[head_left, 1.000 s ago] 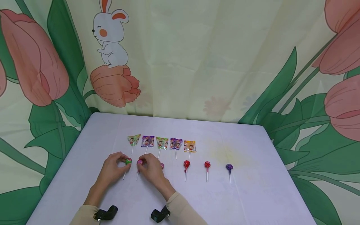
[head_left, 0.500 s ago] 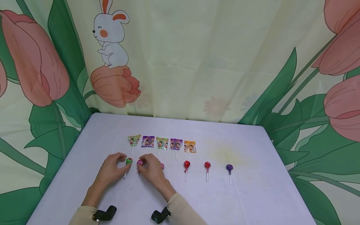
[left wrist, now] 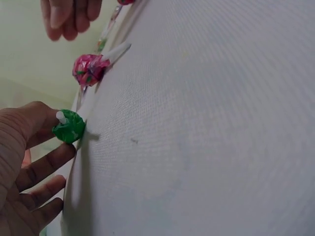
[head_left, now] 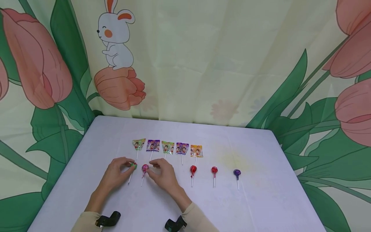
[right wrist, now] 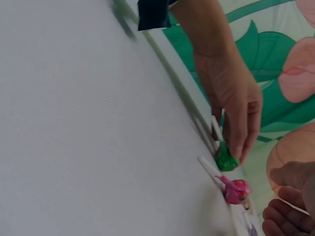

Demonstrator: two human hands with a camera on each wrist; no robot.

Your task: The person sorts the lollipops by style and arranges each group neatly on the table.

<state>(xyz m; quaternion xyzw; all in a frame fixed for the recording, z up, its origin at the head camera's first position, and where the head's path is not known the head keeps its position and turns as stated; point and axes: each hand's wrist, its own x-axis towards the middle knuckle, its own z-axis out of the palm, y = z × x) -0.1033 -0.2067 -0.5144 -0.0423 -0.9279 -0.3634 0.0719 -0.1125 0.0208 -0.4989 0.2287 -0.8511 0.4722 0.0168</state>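
My left hand (head_left: 115, 174) pinches the round head of a green lollipop (left wrist: 69, 127) between thumb and index finger, low over the white cloth. Its other fingers are spread in the left wrist view. Just right of it a pink lollipop (head_left: 145, 168) lies with its stick pointing toward me. My right hand (head_left: 165, 175) hovers beside that pink head, fingers loosely bent, holding nothing. In the right wrist view a small gap separates the right hand (right wrist: 294, 199) from the pink wrapper (right wrist: 237, 191).
Behind the hands, several flat-wrapped lollipops (head_left: 168, 147) form a row. To the right lie two red lollipops (head_left: 193, 169) and a purple lollipop (head_left: 237, 173), spaced apart. The white-covered table (head_left: 261, 206) ends at a printed curtain (head_left: 191, 64).
My right hand has let go of the pink lollipop and shifted slightly right, hiding another pink lollipop seen before. The left hand stays nearly in place at the green one.
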